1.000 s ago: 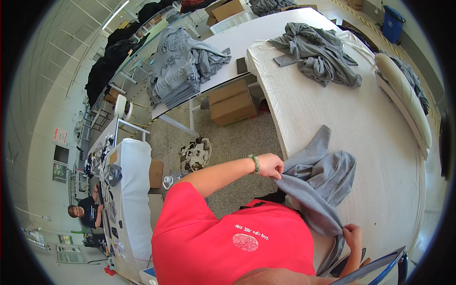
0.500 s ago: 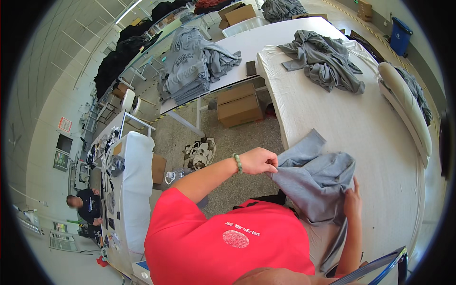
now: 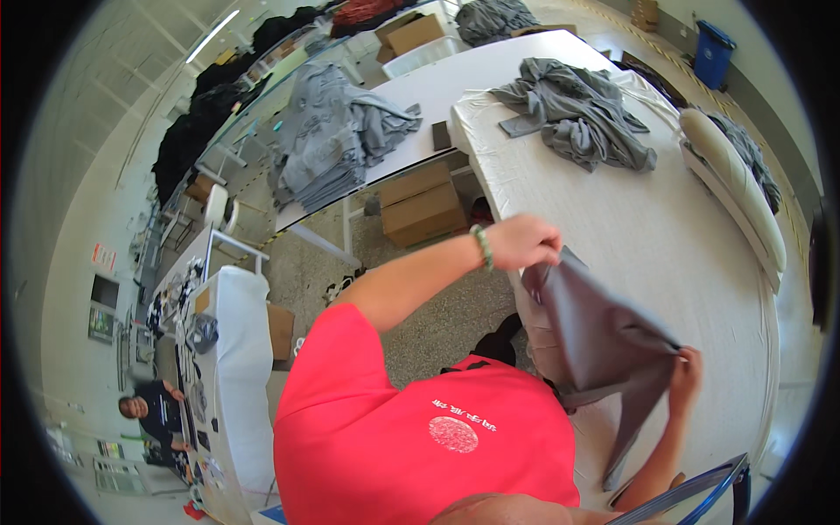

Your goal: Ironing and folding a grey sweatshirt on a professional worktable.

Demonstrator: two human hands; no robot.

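A grey sweatshirt (image 3: pixel 604 328) is stretched between my two hands over the near part of the white-covered table (image 3: pixel 700 236). My left hand (image 3: pixel 525 241), with a green bead bracelet at the wrist, pinches its far-left end and is raised above the table's left edge. On the right, my right hand (image 3: pixel 687 378) grips the cloth at its side, fingers closed on it. One narrow part, perhaps a sleeve, hangs down toward my right forearm. Folds hide which parts of the sweatshirt I hold.
Crumpled grey garments (image 3: pixel 577 114) lie at the table's far end, by a padded pressing board (image 3: pixel 735 188). A grey garment stack (image 3: pixel 328 131) and a dark flat object (image 3: pixel 441 136) rest on the adjoining table. Below stands a cardboard box (image 3: pixel 424 210). A person (image 3: pixel 162 416) is far left.
My left hand has risen and moved away from me, and my right hand has shifted right. The sweatshirt, bunched before, is now pulled taut between them.
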